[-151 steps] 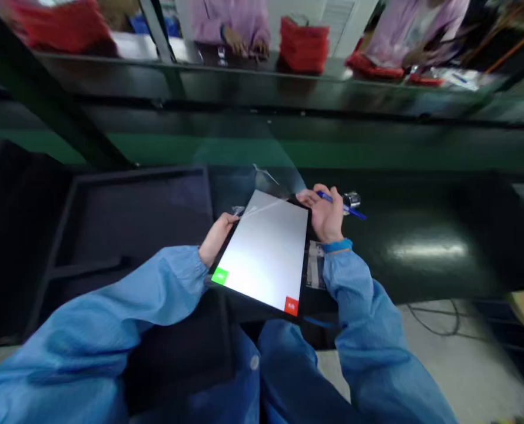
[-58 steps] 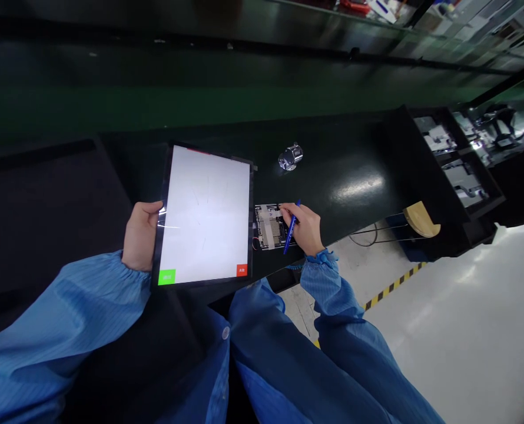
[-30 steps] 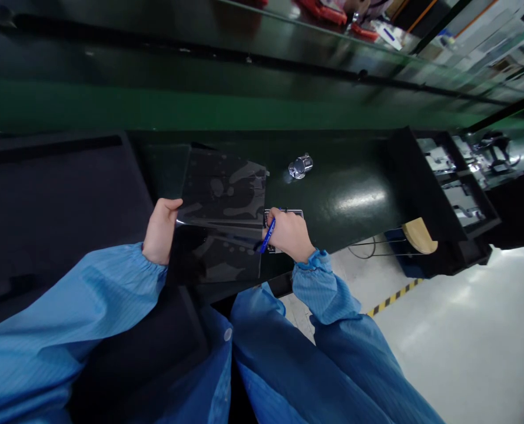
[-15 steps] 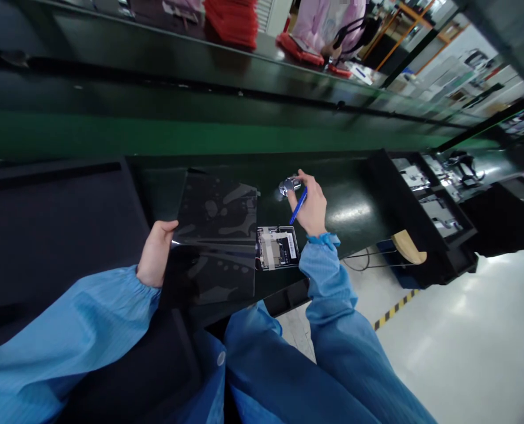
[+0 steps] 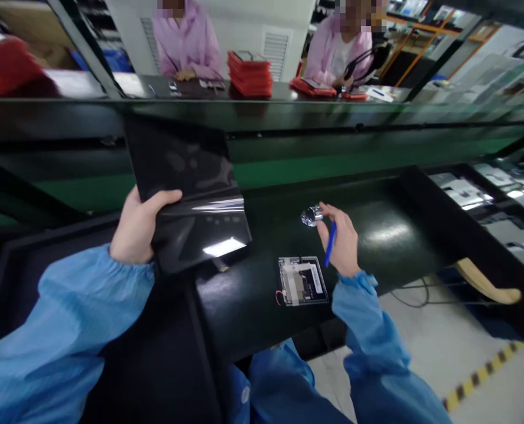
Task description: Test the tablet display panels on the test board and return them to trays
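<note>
My left hand grips the left edge of a glossy black screen panel, thumb on its face. The panel is tilted up above the bench and reflects a bright strip of light. My right hand is closed around a slim blue pen-like tool that points down. Its fingertips are at a small shiny silver round object; I cannot tell whether they grip it. On the bench between my hands lies an opened flat electronic device with a battery, tape and a red wire at its left.
A black tray is at the left. At the right, a divided black tray holds silver parts. A wooden stool seat stands by the bench edge. Across the bench, two people in pink sit near stacked red trays.
My left hand has raised and tilted the panel up and to the left, uncovering the whole device. The camera view has shifted; my right hand still holds the blue tool by the silver object.
</note>
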`<state>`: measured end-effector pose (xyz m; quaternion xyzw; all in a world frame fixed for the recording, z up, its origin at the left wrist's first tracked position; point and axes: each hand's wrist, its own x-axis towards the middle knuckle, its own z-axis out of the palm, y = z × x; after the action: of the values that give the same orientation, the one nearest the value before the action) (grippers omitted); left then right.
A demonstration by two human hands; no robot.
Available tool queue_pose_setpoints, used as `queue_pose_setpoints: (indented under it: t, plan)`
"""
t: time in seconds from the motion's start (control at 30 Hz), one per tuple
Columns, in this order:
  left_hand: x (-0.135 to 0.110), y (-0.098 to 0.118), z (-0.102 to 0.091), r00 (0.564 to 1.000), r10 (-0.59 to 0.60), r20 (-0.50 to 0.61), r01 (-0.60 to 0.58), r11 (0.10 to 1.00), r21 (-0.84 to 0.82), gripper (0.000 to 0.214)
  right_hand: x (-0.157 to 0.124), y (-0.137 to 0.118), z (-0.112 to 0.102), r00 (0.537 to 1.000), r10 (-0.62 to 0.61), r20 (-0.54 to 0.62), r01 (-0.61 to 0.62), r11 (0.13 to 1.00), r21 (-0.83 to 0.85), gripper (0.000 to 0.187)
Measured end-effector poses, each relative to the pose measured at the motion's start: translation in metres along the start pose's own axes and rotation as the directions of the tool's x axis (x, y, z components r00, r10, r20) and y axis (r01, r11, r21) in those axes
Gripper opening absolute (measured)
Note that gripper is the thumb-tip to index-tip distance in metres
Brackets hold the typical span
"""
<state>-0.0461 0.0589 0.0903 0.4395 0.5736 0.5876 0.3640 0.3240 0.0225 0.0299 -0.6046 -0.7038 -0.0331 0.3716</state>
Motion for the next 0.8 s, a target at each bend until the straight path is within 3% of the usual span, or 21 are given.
queue_pose_setpoints:
  t: [0.03,0.07,0.1,0.13,0.17,0.2,0.23,0.27,0.4,0.53,0.6,0.7,0.77,0.8]
  plan:
    - [0.021,0.009,0.001,0.98,0.2,0.004,-0.199,0.974,0.106,0.045,-0.01,-0.011,-0.007,1.0,-0.004,0.01,0.003,0.999,0.041,0.02]
    - [0.042,0.015,0.003,0.919,0.389,0.061,-0.392,0.888,0.241,0.051,-0.021,-0.022,-0.013,1.0,-0.01,0.029,0.008,0.998,0.055,0.019]
    - [0.062,0.019,0.006,0.83,0.527,0.183,-0.554,0.74,0.381,0.053,-0.034,-0.035,-0.018,0.997,-0.017,0.072,0.012,0.997,0.076,0.018]
    - [0.08,0.019,0.011,0.754,0.564,0.336,-0.651,0.579,0.49,0.053,-0.048,-0.047,-0.02,0.99,-0.028,0.135,0.012,0.993,0.116,0.017]
    - [0.096,0.015,0.017,0.709,0.515,0.482,-0.701,0.437,0.564,0.051,-0.062,-0.06,-0.019,0.974,-0.06,0.219,0.024,0.987,0.161,0.015]
    - [0.11,0.008,0.024,0.695,0.406,0.593,-0.716,0.322,0.619,0.05,-0.076,-0.072,-0.016,0.954,-0.08,0.29,0.022,0.98,0.199,0.015]
    - [0.12,-0.001,0.032,0.708,0.281,0.647,-0.704,0.218,0.676,0.054,-0.091,-0.084,-0.011,0.929,-0.098,0.358,0.015,0.974,0.227,0.015]
    - [0.129,-0.013,0.04,0.713,0.225,0.664,-0.7,0.179,0.691,0.053,-0.105,-0.094,-0.004,0.913,-0.111,0.394,0.006,0.966,0.257,0.018]
    - [0.144,-0.055,0.064,0.759,0.146,0.634,-0.65,0.13,0.749,0.032,-0.146,-0.124,0.032,0.823,-0.157,0.546,-0.076,0.922,0.38,0.048]
    - [0.148,-0.067,0.068,0.795,0.075,0.602,-0.606,0.151,0.781,0.042,-0.154,-0.155,0.054,0.726,-0.133,0.675,-0.161,0.921,0.355,0.091]
    - [0.148,-0.059,0.063,0.794,0.039,0.607,-0.603,0.174,0.778,0.047,-0.147,-0.176,0.061,0.691,-0.094,0.716,-0.163,0.945,0.282,0.108]
    - [0.136,-0.03,0.047,0.769,0.035,0.639,-0.631,0.21,0.747,0.06,-0.129,-0.201,0.068,0.637,-0.107,0.764,-0.121,0.964,0.236,0.103]
    - [0.111,-0.003,0.034,0.74,0.086,0.668,-0.667,0.229,0.709,0.063,-0.114,-0.205,0.064,0.649,-0.207,0.732,-0.051,0.948,0.313,0.094]
    - [0.094,0.012,0.027,0.719,0.126,0.683,-0.691,0.235,0.684,0.064,-0.107,-0.201,0.057,0.678,-0.267,0.685,-0.007,0.929,0.37,0.09]
